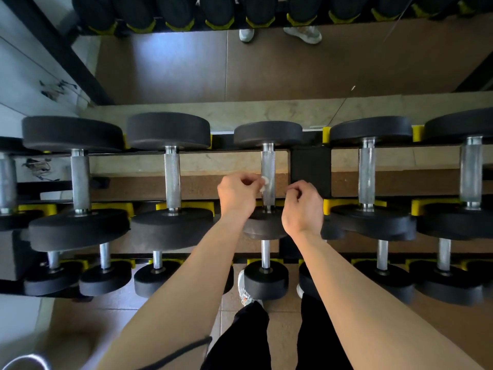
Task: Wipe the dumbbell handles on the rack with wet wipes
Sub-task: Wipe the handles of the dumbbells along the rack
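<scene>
left hand [237,196] is pinching a small bunched wet wipe [264,182] in curled fingers, holding it at the left edge of the knurled steel handle [268,164], where it seems to be touching. that handle belongs to the middle dumbbell [268,134], which is lying near-to-far across the upper tier of the rack [310,166]. right hand [302,206] is hovering just right of the same handle with its fingers curled in. i cannot tell whether it is gripping the wipe's other end or nothing, since the bar is hiding that stretch.

the wipe is looking light, limp and damp, so it is likely going to bunch and snag on the rough knurling. wrapping it round the middle of the bar and closing the fingers over it should be giving the best hold. the dumbbell itself is looking heavy and stiff, sitting in yellow cradles [327,205], so it is probably staying put under rubbing. the black heads are leaving only the bare bar between them to grasp.
</scene>
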### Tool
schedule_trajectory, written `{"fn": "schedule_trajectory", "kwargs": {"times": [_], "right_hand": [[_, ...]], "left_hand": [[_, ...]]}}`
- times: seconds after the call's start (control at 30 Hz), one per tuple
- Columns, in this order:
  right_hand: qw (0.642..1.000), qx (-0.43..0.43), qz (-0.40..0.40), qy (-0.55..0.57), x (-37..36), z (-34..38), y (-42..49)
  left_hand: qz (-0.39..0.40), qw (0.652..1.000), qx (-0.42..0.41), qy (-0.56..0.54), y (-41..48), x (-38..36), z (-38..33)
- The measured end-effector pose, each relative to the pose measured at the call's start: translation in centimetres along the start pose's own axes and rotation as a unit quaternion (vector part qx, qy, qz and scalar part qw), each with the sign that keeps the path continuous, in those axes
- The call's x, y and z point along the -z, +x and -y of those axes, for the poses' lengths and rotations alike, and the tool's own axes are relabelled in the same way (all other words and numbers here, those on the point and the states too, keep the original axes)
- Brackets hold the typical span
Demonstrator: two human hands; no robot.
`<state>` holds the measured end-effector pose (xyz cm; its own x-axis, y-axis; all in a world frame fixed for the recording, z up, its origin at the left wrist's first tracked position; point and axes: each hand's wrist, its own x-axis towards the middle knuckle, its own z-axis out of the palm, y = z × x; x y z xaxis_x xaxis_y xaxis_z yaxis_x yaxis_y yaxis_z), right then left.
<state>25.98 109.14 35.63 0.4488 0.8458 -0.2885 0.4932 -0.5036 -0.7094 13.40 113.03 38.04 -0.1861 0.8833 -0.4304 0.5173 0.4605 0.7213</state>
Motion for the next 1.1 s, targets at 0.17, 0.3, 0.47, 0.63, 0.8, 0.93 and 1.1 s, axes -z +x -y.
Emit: {"fn": "schedule_trajectory", "kwargs": {"times": [0.17, 0.3, 0.47, 0.63, 0.8, 0.93, 1.1], "right_hand": [[0.999, 0.021, -0.020, -0.042, 0.1, 0.0, -0.1], [0.984, 0.079, -0.042, -0.155, 0.7, 0.9, -0.7], [0.964, 0.141, 0.003, -0.226, 2.6, 3.2, -3.6], [0.961, 0.179, 0.079, -0.197, 3.6, 5.9, -6.5], [0.939, 0.240, 0.161, -0.184, 3.5, 9.0, -7.8], [0.936, 0.245, 0.183, -0.176, 2.2, 11.1, -8.4], [0.940, 0.227, 0.193, -0.167, -1.1, 12.7, -8.8]], "left_hand": [[0.074, 0.992, -0.036, 0.093, -1.0, 0.4, 1.1], [0.052, 0.994, -0.068, 0.071, -2.2, 2.4, 0.3], [0.046, 0.997, -0.052, 0.037, -5.1, 7.0, 0.8], [-0.010, 0.999, -0.033, 0.014, -7.5, 12.0, 1.0], [-0.063, 0.998, -0.016, -0.010, -9.0, 14.6, 1.3], [-0.094, 0.995, 0.008, -0.037, -8.6, 16.6, 1.7], [-0.097, 0.995, 0.011, -0.029, -6.0, 19.3, 2.7]]}}
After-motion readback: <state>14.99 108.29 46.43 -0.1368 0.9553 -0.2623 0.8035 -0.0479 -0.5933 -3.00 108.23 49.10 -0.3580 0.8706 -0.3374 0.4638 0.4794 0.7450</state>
